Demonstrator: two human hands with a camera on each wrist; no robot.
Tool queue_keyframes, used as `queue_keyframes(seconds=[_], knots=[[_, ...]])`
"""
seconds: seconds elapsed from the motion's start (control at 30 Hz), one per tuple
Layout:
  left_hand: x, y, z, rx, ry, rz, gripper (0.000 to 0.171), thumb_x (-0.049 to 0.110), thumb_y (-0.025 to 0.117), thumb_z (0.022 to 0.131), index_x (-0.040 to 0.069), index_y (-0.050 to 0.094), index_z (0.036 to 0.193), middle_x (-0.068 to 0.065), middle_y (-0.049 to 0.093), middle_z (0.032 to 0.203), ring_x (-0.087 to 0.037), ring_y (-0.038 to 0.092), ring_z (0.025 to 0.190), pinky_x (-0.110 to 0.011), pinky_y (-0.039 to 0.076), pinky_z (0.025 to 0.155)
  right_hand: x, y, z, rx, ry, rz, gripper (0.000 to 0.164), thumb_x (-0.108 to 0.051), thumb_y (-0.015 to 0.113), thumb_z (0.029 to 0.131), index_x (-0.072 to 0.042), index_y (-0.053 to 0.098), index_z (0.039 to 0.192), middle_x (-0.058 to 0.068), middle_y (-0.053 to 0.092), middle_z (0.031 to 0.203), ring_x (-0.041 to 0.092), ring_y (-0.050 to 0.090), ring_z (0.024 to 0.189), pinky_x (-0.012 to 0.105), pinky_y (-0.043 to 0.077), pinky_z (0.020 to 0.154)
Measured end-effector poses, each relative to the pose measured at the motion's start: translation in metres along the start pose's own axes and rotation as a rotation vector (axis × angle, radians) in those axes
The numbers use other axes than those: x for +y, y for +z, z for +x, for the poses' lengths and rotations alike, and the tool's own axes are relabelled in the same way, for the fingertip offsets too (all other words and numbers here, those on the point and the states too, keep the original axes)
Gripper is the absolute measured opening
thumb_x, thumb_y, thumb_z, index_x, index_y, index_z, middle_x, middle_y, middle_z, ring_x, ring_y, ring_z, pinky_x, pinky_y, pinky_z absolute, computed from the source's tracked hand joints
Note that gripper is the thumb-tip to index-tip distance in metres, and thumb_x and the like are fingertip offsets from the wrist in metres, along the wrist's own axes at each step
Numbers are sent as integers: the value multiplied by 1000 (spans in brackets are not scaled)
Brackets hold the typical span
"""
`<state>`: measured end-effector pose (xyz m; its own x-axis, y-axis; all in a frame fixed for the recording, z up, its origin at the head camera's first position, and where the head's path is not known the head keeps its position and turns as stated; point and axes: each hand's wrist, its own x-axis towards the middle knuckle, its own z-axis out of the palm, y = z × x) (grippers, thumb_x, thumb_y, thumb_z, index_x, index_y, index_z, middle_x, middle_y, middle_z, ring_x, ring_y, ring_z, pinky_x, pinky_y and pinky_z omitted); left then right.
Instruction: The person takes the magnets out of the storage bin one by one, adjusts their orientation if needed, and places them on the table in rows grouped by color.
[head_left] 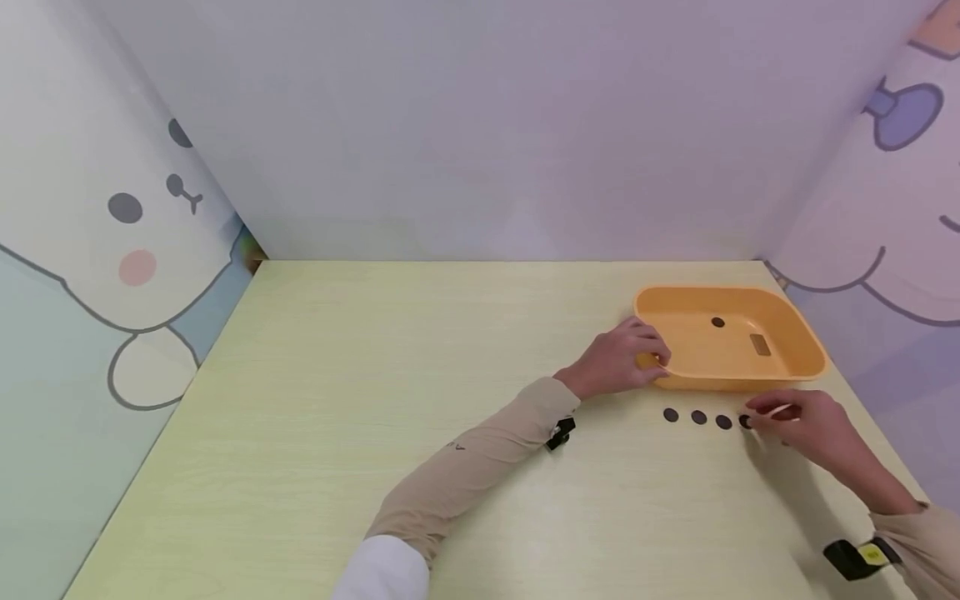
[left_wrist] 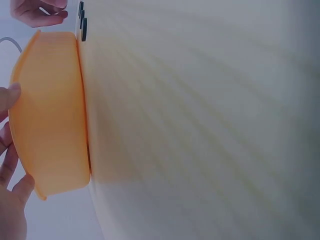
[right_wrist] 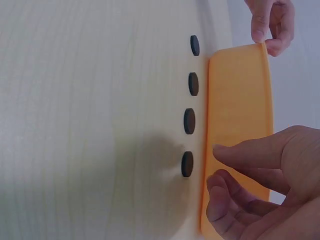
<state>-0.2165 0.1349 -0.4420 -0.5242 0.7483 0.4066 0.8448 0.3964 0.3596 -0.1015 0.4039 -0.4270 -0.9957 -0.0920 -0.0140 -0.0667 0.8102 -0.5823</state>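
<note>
My left hand grips the near-left corner rim of a shallow orange plastic tray. The tray's outer wall fills much of the left wrist view's left side. Along the tray's near side, several small dark round discs lie in a row on the table, among them the leftmost disc. My right hand hovers by the disc at the row's right end. A gap shows between its thumb and bent index finger, with nothing held there. Another dark disc lies inside the tray.
The pale wooden table runs back to a plain wall. Panels with cartoon animals stand at the left and right. A small brown rectangle shows on the tray's floor.
</note>
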Motion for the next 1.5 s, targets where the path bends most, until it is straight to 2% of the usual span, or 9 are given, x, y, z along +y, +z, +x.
queue_keyframes(seconds=[0.17, 0.3, 0.47, 0.77, 1.0, 1.1, 1.33, 1.5], knots=[[-1, -2, 0, 7, 2, 6, 11, 32, 71, 86, 22, 70, 89, 13, 61, 100, -5, 47, 100, -9, 38, 77, -5, -11, 2, 2, -56, 54, 23, -10, 75, 81, 5, 67, 97, 0, 68, 79, 1, 61, 65, 27, 47, 49], [-2, -1, 0, 1, -8, 7, 11, 33, 70, 86, 22, 69, 89, 13, 60, 100, -5, 46, 101, -10, 38, 76, -8, -19, 4, -5, -65, 76, 20, -11, 75, 81, 0, 68, 96, 1, 68, 78, 6, 63, 63, 26, 46, 49], [-3, 1, 1, -2, -5, 0, 11, 32, 70, 86, 22, 70, 90, 13, 61, 100, -6, 46, 102, -10, 38, 77, -12, -29, 7, -7, -41, 81, 12, -12, 73, 83, -10, 70, 95, -6, 69, 79, 8, 62, 62, 27, 46, 50], [-3, -1, -1, -7, 1, -13, 11, 31, 71, 85, 21, 69, 90, 11, 62, 102, -7, 47, 101, -10, 39, 73, -17, -38, 18, 18, 26, 222, 14, -13, 72, 84, -18, 71, 97, -20, 66, 85, 10, 63, 63, 24, 48, 56], [-3, -2, -1, -9, 5, 0, 11, 32, 71, 86, 22, 70, 90, 13, 61, 102, -5, 46, 101, -10, 38, 73, -15, -45, 27, 11, 58, 372, 17, -10, 68, 87, -17, 69, 103, -13, 70, 86, 10, 66, 68, 21, 50, 62], [-2, -2, -1, -18, 3, 4, 11, 32, 70, 86, 22, 70, 91, 13, 61, 103, -5, 46, 101, -10, 38, 73, -14, -46, 33, 11, 85, 407, 17, -11, 68, 88, -21, 70, 102, -13, 70, 86, 10, 66, 69, 21, 51, 63], [0, -3, -1, -5, 8, 3, 11, 32, 70, 86, 22, 69, 90, 12, 61, 101, -5, 46, 101, -9, 38, 72, -11, -48, 47, 6, 128, 567, 26, -4, 66, 87, -28, 70, 95, -12, 70, 86, 2, 66, 74, 24, 53, 62], [-1, -2, -2, -3, 19, -18, 10, 32, 70, 86, 22, 69, 89, 13, 60, 100, -5, 45, 99, -9, 38, 69, -7, -47, 54, -3, 147, 603, 29, -3, 65, 88, -31, 68, 94, -13, 69, 86, 3, 66, 74, 26, 53, 62]])
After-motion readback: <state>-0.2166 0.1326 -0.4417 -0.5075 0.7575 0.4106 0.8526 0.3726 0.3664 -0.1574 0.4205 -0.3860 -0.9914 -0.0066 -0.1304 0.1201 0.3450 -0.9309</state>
